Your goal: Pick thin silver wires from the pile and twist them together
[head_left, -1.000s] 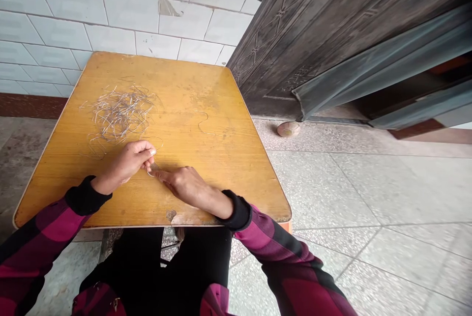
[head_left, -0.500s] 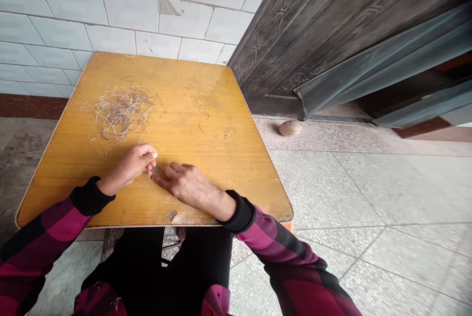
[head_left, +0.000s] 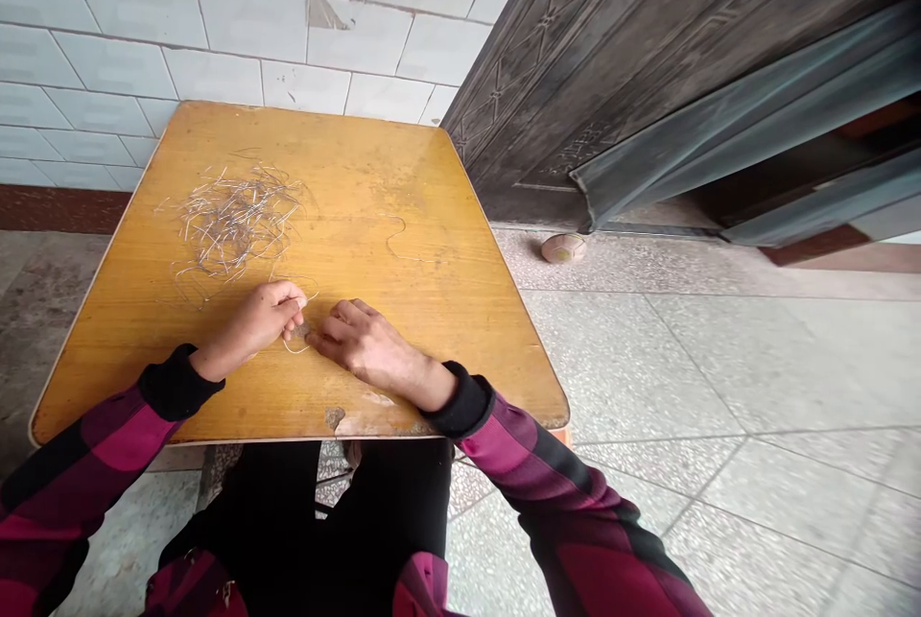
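My left hand (head_left: 265,318) is closed in a pinch on a thin, pale wire (head_left: 294,350) just above the table. The wire bends in a small curve below the fingertips, and a short end sticks out past the thumb. Close on the right, my right hand (head_left: 368,344) has its fingers curled together at the other end of this curve. Whether they grip the wire is hard to see, but they appear pinched on it. A tangled pile of thin silvery wires (head_left: 237,224) lies beyond my left hand.
The yellow wooden table (head_left: 460,348) stands against a white tiled wall (head_left: 216,12). One loose bent wire (head_left: 392,241) lies right of the pile. A dark carved door (head_left: 576,70) with a grey-blue curtain (head_left: 648,171) is at right, and a roundish object (head_left: 563,249) rests on the floor.
My right hand has shifted slightly up and to the right, away from my left hand. More of the wire's curve shows between them. My left hand stays in place.
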`<state>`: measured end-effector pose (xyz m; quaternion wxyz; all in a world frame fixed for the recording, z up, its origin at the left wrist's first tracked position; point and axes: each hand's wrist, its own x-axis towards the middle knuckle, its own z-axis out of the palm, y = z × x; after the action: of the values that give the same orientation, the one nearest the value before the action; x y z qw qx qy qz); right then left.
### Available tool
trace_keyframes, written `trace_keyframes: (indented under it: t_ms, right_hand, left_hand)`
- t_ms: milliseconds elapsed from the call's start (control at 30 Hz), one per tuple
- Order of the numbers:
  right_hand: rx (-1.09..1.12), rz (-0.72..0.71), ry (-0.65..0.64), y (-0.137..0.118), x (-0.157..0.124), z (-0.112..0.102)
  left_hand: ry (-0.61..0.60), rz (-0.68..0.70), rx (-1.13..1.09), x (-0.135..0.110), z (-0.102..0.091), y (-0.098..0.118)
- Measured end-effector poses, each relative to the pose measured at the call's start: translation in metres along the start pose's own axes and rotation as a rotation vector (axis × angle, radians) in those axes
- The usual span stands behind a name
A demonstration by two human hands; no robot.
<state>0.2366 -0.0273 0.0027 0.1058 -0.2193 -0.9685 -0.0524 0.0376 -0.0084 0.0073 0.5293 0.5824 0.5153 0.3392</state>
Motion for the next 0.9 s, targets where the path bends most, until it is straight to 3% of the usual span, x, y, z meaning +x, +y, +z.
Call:
trace_keyframes:
  t_ms: [200, 433, 667, 900]
  right_hand:
    - [-0.001, -0.045, -0.007, 0.000, 0.000, 0.005]
    - [0.071, 0.039, -0.001, 0.018, -0.006, 0.006]
    - [0.189, 0.142, -0.018, 0.028, -0.017, -0.002]
    - [0.359, 0.200, 0.004, 0.037, -0.023, -0.004]
  left_hand:
    - [0.034, -0.003, -0.033, 0.001, 0.000, -0.001]
    - [0.030, -0.017, -0.053, 0.006, -0.008, -0.002]
    - [0.085, 0.247, 0.411, 0.001, -0.026, -0.006]
    - [-0.057, 0.497, 0.749, -0.024, 0.001, -0.010]
